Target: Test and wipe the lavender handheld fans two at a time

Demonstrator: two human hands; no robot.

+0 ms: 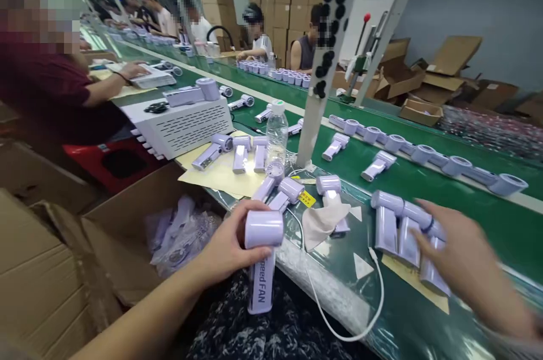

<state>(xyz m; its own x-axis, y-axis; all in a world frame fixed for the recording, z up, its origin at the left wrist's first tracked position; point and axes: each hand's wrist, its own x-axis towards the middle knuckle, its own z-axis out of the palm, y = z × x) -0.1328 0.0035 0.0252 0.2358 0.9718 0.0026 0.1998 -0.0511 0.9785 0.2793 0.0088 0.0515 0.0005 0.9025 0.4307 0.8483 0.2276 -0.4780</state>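
Observation:
My left hand (244,238) is closed around a lilac handheld fan (263,230), held upright over my lap, with dark lettering ending in "FAN" on its handle. My right hand (460,252), blurred, reaches over a row of lilac handheld fans (386,224) at the right of the bench. Its thumb and forefinger are apart, and it partly hides the nearest fans; contact with them is unclear. Between my hands lie a pale cloth (324,221), a white charging cable (314,292) and several more fans, one (288,193) near a yellow label (306,198).
A clear plastic bottle (277,128) stands by a metal post (316,117). A white slotted metal box (182,122) is at left. More fans line the green conveyor (428,179). A carton (139,224) holds bagged parts. Co-workers sit along the line; one in maroon (42,83) is close by.

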